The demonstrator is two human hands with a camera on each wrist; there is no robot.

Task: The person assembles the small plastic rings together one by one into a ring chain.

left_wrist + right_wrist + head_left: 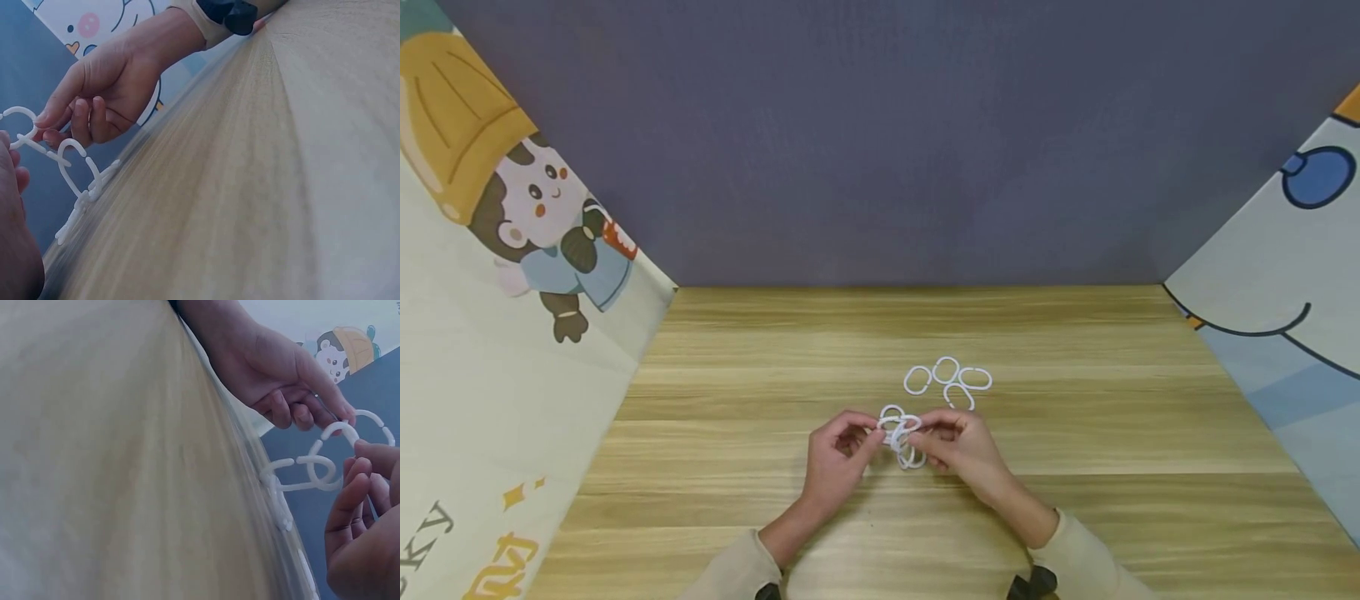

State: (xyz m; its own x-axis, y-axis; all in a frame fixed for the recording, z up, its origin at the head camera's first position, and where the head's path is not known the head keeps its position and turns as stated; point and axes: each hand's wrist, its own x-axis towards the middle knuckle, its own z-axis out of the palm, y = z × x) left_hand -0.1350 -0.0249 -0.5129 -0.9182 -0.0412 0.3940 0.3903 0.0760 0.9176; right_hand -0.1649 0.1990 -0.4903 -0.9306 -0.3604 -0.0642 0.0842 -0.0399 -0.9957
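Between both hands hangs a small bunch of white oval plastic chain links [891, 421], each with a narrow gap in its loop. The left hand [837, 458] pinches one link between thumb and forefinger on the bunch's left side. From the other side the right hand [966, 450] pinches another link the same way. In the right wrist view, hooked links [317, 481] dangle below the pinched ones, down to the tabletop. The left wrist view has the right hand [119, 87] across from the left hand [15, 231], which is partly cut off.
Several loose white links [917, 380] lie on the wooden table [737, 375] just beyond the hands. A dark blue-grey panel [910, 150] rises behind the table. Cartoon-printed panels stand at left [490, 400] and right [1262, 275].
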